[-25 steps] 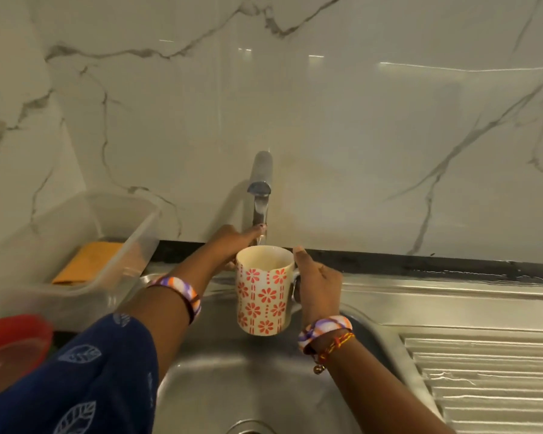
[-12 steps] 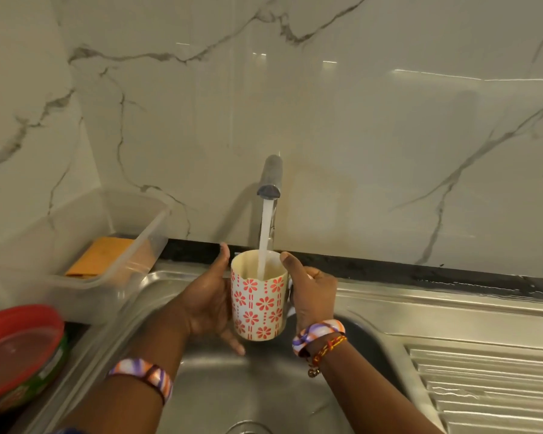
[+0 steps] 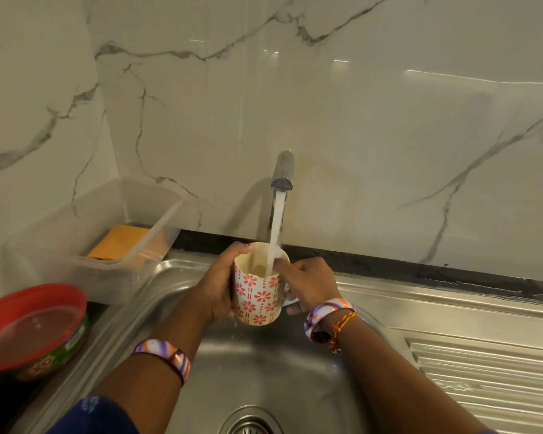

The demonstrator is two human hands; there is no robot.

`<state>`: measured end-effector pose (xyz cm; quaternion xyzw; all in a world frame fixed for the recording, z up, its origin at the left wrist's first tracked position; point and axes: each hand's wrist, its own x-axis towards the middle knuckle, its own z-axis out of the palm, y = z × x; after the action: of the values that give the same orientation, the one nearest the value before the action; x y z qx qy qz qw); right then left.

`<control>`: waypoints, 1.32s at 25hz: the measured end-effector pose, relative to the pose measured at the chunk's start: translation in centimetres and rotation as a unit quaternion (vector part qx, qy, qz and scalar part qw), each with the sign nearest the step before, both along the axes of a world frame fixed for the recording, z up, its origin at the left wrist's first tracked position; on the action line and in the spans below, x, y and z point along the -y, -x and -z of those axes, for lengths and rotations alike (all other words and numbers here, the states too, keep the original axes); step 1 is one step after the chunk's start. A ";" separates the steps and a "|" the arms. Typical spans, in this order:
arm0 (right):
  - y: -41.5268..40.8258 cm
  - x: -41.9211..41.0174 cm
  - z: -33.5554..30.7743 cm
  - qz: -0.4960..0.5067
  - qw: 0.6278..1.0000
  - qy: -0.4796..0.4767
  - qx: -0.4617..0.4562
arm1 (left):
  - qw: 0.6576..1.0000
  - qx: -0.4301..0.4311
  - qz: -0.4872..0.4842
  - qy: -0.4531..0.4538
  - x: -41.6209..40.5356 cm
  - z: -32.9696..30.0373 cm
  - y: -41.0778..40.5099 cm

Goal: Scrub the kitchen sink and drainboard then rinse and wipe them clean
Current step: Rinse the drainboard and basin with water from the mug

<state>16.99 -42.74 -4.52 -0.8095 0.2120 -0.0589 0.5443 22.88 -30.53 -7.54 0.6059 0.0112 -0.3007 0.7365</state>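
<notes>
Under the running tap [image 3: 282, 170], left hand [image 3: 217, 292] fingers wrap the mug [image 3: 259, 292]; right hand [image 3: 311, 286] fingers grip its handle.

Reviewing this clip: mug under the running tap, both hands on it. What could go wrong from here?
The stream lands near the mug rim's right edge, so it may splash over the right hand and onto the drainboard. Water already drips below the mug, so the left hand's wet grip could slip over the sink.

Left hand [image 3: 218, 286] and right hand [image 3: 311, 285] curled, arms forward.
</notes>
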 end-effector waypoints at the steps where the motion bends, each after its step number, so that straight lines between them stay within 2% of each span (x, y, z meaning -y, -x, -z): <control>1: 0.2 -0.1 -0.2 0.012 1.000 -0.022 0.001 | 1.000 -0.010 0.012 0.006 0.0 0.0 0.1; 6: 1.5 -0.2 -0.4 0.083 0.991 -0.100 0.042 | 0.995 -0.071 0.069 -0.003 -0.3 0.7 -0.9; 10: 2.0 -0.2 -0.6 0.103 0.987 -0.097 0.077 | 0.995 -0.023 0.016 -0.095 -0.6 -0.2 -1.7; 16: 2.1 -0.3 -0.8 0.095 0.989 -0.066 0.088 | 0.997 -0.020 -0.060 -0.046 0.3 -1.8 -2.7; 23: 2.2 -0.2 -0.5 0.095 0.990 -0.065 0.082 | 0.995 -0.047 -0.088 -0.023 0.7 -1.9 -3.6; 33: 2.0 0.3 -1.5 0.095 0.986 -0.056 0.122 | 0.995 -0.033 -0.091 -0.034 0.8 -2.1 -4.0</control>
<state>14.99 -43.05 -3.05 -0.7406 0.2225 -0.1967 0.6027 26.87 -31.29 -5.45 0.6167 0.1006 -0.2513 0.7392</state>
